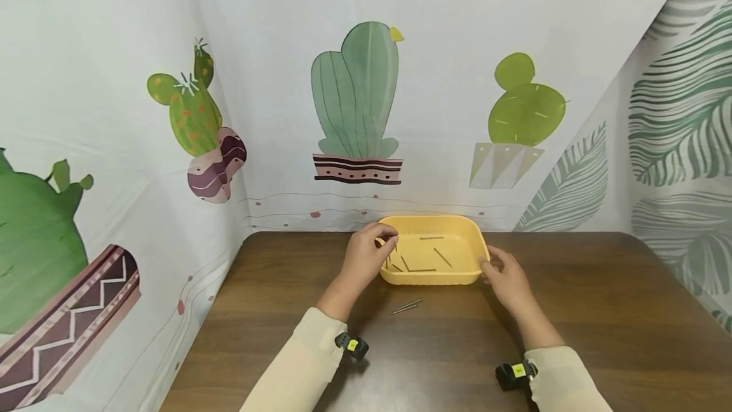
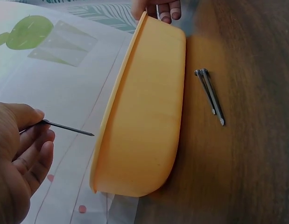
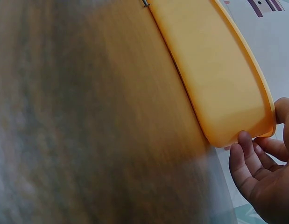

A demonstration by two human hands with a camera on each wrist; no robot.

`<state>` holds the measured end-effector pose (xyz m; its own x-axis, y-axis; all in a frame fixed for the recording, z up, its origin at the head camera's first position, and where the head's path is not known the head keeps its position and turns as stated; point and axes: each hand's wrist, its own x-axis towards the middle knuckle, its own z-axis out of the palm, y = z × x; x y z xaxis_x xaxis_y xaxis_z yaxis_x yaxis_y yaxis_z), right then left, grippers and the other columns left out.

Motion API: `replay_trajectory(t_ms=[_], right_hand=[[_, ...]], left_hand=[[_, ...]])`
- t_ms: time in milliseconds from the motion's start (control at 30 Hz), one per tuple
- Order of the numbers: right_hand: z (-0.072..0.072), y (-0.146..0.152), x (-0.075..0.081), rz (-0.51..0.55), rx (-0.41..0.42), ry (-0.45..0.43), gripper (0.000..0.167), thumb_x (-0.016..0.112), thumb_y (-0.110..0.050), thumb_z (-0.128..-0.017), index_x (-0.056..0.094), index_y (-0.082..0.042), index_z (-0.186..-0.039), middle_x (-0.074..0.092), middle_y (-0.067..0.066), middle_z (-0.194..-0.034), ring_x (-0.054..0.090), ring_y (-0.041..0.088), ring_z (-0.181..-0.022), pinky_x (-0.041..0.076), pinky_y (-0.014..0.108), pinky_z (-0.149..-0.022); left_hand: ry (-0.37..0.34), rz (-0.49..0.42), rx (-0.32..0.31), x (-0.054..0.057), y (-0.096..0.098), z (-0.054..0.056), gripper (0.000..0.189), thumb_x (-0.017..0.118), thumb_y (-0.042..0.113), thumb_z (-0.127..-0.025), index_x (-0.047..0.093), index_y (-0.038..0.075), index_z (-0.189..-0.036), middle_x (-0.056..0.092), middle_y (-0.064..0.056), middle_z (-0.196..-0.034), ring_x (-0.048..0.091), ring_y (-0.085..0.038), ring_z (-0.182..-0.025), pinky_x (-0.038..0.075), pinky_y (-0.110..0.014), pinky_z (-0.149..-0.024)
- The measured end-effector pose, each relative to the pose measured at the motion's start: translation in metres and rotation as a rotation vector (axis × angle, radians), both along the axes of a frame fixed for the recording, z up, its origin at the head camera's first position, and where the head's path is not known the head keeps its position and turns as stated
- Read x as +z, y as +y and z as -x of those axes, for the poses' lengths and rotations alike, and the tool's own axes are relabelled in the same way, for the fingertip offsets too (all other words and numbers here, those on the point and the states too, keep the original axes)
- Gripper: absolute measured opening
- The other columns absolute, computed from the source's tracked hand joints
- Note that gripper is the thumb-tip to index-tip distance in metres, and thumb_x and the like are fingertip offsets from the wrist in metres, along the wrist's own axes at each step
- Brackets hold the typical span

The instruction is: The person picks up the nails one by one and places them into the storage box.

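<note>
A yellow plastic tray [image 1: 434,278] stands at the far edge of the table, with several loose nails [image 1: 442,257] lying inside it. My left hand [image 1: 364,254] is over the tray's left end and pinches a nail [image 2: 69,127] between thumb and fingers; its point reaches toward the rim in the left wrist view. At the other end my right hand [image 1: 509,280] grips the tray, thumb at the rim and fingers against the outer wall [image 3: 228,93]. Two nails [image 1: 406,306] lie side by side on the table in front of the tray.
The dark wooden table [image 1: 446,348] ends against a white cloth [image 1: 274,113] printed with cacti and leaves, just behind the tray. Another cloth side hangs along the left. Each wrist wears a small black camera.
</note>
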<state>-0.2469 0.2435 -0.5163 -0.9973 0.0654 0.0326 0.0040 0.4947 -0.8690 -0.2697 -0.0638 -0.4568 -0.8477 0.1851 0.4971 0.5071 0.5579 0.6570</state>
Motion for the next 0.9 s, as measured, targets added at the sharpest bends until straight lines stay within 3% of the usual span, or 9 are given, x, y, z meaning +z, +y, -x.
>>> replay_trajectory(t_ms=[800,900], right_hand=[[0.0007,0.0004,-0.0013,-0.018,-0.004,-0.005,0.059,0.051,-0.027,-0.106,0.036,0.006,-0.152,0.044,0.028,-0.138,0.067,0.035,-0.104,0.058,0.023,-0.076],[0.0005,0.0004,-0.001,-0.019,-0.002,-0.006,0.059,0.051,-0.028,-0.106,0.036,0.005,-0.152,0.044,0.028,-0.138,0.067,0.035,-0.105,0.058,0.024,-0.077]], left_hand=[[-0.027,0.013,0.02,0.0043,0.004,0.0071,0.01,0.069,0.021,-0.097,0.075,0.014,-0.101,0.071,0.001,-0.098,0.066,-0.014,-0.091,0.056,-0.026,-0.075],[-0.029,0.013,0.023,0.004,0.0038,0.0081,0.016,0.069,0.023,-0.097,0.075,0.015,-0.11,0.072,-0.001,-0.108,0.068,-0.017,-0.099,0.058,-0.032,-0.081]])
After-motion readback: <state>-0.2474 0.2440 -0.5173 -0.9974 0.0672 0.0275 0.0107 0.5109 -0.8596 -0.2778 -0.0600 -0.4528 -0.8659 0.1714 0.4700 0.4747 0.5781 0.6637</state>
